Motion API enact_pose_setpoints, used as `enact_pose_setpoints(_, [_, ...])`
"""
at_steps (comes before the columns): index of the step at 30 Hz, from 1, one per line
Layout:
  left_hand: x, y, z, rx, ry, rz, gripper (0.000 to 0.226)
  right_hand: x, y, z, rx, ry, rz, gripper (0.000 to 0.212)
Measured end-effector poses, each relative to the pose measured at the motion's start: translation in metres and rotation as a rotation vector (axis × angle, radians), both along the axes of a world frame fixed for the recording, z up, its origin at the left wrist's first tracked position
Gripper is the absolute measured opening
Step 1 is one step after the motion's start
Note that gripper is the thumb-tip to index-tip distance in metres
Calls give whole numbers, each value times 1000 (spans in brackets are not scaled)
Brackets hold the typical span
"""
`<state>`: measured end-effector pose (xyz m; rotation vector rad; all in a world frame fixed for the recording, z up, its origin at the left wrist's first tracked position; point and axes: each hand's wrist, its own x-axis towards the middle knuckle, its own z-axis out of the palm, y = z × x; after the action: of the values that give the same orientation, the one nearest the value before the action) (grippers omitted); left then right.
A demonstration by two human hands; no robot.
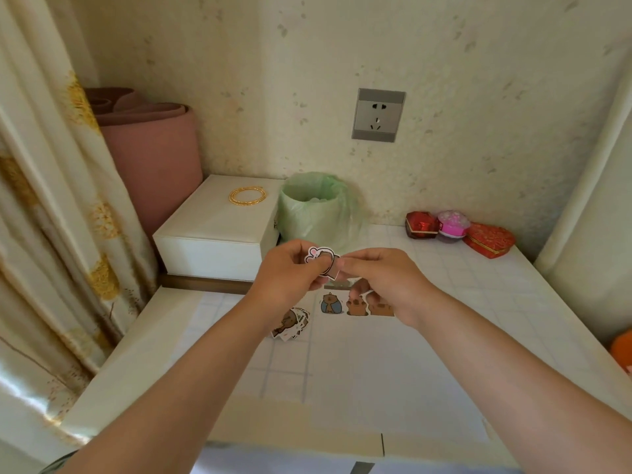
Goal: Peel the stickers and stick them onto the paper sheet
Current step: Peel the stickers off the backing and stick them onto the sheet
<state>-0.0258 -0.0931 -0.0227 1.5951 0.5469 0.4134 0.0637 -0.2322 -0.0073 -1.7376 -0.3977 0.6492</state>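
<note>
- A pink-and-white bunny sticker (319,258) is being held in the air.
- Three brown capybara stickers (355,304) are lying in a row along the white paper sheet's (376,371) far edge.
- A loose sticker pile (292,325) is sitting just left.

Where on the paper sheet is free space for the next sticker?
The paper sheet is bare below the three stuck stickers, down to its near edge. Its far edge is crowded: stickers side by side, left hand and right hand above them. The sticker pile lies off its left side.

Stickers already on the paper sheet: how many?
3, in a row near the paper sheet's far end: left sticker, middle sticker, right sticker beside the right hand. Others may hide behind the hands.
</note>
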Motion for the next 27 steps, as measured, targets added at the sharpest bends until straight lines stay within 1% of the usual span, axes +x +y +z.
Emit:
enact_pose_setpoints(3, [8,-4,2,25,-8,-2,9,6,-2,-1,-10,0,-15,13])
enact_pose_setpoints(5, [13,-7,1,98,2,-17,8,11,-3,-3,-24,-56,-38,9])
enact_pose_setpoints(8, [18,-10,-3,211,52,-25,5,16,-1,-8,-110,-293,-63,9])
enact_pose_setpoints(10, [21,-12,-5,252,59,-12,2,17,0,-11,-127,-383,-63,11])
enact_pose_setpoints(12, [23,-13,-5,248,56,-3,2,17,0,-10,-102,-334,-68,10])
enact_pose_setpoints(13, [23,-13,-4,235,50,5,2,18,0,-8,-82,-249,-65,10])
enact_pose_setpoints(16, [24,-12,0,203,24,24,4,27,-4,-2,-30,74,13,20])
enact_pose_setpoints(17, [23,-12,2,179,5,15,4,31,-7,-1,-20,136,47,21])
enact_pose_setpoints(19, [21,-14,6,140,-30,-18,3,37,-11,0,-5,201,107,18])
enact_pose_setpoints(21, [19,-15,7,141,-48,-43,2,39,-14,0,-2,211,145,17])
enact_pose_setpoints(24, [17,-15,6,140,-59,-55,4,36,-15,0,-1,143,143,16])
enact_pose_setpoints(27, [17,-15,5,124,-65,-54,5,28,-11,1,-51,-92,85,16])
